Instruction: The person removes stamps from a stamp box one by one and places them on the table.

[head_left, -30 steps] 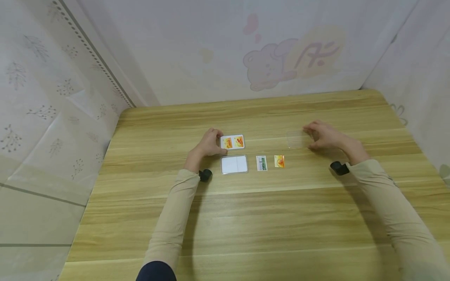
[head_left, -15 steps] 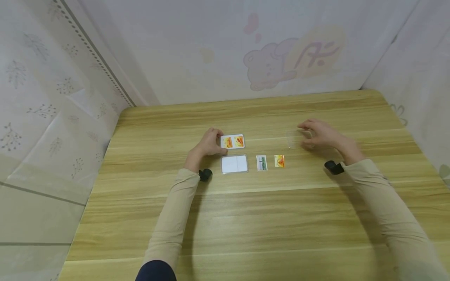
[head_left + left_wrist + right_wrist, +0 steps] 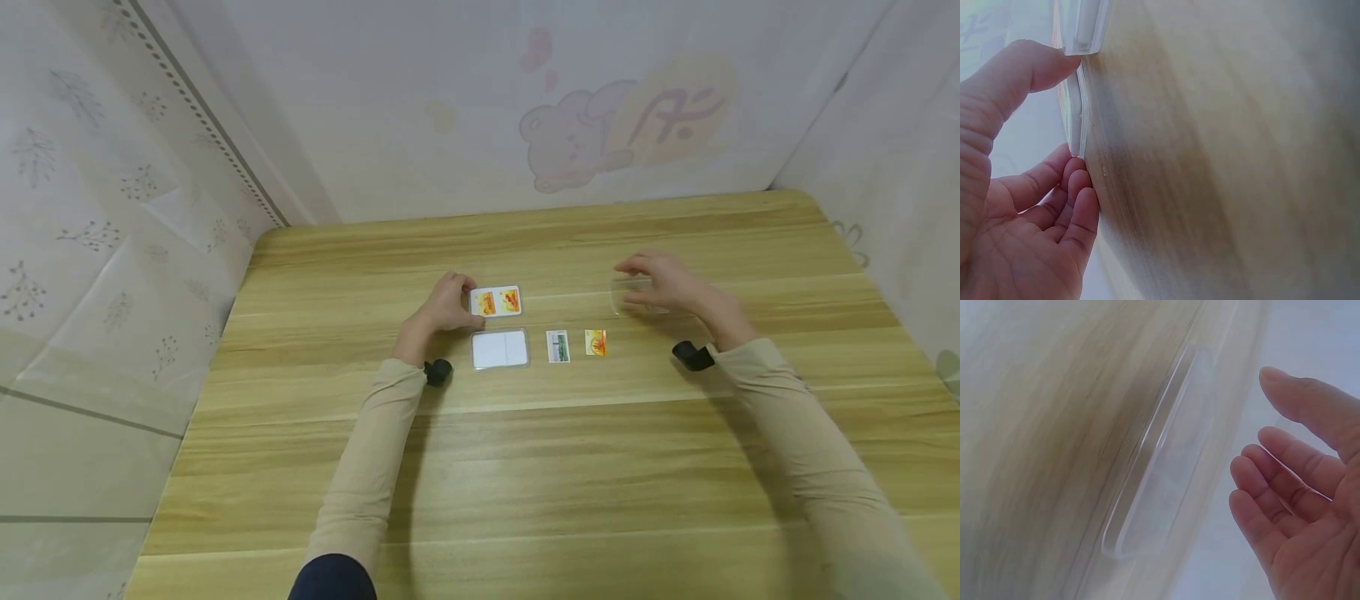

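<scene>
At its left end, my left hand (image 3: 448,304) grips a flat stamp case (image 3: 496,302) between thumb and fingers. Two orange stamps show side by side on its white insert. Just nearer lies a second case (image 3: 500,350) with a plain white insert. To its right are a green-and-white stamp (image 3: 558,347) and an orange-yellow stamp (image 3: 596,342). My right hand (image 3: 666,286) hovers over a clear plastic cover (image 3: 621,297), partly hiding it from the head camera. In the right wrist view the cover (image 3: 1160,456) lies apart from the spread thumb and loosely bent fingers.
Everything rests on a wood-grain table (image 3: 495,500). A pale curtain with a printed bear (image 3: 573,137) hangs behind its far edge, and a leaf-patterned sheet (image 3: 90,242) stands along the left.
My right hand has moved left, from beside the clear cover's right end to above it. The left hand and the things on the table stay in place.
</scene>
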### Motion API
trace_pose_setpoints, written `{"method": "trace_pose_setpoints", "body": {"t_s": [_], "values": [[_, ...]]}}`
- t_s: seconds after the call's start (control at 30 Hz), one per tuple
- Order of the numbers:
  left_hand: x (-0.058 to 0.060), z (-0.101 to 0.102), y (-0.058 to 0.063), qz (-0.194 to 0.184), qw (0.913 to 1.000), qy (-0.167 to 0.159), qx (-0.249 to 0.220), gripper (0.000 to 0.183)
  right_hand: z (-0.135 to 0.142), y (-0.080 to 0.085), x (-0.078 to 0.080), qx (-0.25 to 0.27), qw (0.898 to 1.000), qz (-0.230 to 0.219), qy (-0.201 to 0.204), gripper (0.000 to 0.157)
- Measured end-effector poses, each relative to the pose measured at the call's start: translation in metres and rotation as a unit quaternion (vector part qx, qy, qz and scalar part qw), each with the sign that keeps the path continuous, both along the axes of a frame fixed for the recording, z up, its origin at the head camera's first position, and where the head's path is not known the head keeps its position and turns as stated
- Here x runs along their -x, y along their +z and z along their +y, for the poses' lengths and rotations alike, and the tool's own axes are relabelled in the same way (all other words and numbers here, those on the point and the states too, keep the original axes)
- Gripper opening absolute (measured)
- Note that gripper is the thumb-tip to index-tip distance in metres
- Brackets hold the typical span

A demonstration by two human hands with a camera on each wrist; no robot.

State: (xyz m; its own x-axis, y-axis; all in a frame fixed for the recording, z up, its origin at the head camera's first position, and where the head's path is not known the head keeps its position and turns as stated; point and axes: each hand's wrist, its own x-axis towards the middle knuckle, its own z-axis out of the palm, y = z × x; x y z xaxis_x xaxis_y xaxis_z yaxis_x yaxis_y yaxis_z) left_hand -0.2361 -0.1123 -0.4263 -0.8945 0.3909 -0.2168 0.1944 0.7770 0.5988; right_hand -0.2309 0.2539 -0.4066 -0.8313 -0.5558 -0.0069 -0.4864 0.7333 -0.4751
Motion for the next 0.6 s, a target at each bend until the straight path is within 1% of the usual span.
{"method": "trace_pose_setpoints", "body": {"t_s": [0.27, 0.4, 0.6], "values": [[0.001, 0.000, -0.001, -0.002, 1.0000, -0.001, 0.003, 0.063, -0.014, 0.000, 0.001, 0.005, 1.000, -0.006, -0.003, 0.045], [0.000, -0.001, -0.001, 0.000, 1.0000, -0.003, 0.000, 0.063, -0.023, 0.000, 0.003, 0.013, 1.000, -0.016, -0.002, 0.046], [-0.001, 0.000, 0.000, -0.002, 1.0000, -0.001, -0.002, 0.063, -0.037, 0.002, 0.004, 0.025, 0.999, -0.016, 0.011, 0.046]]}}
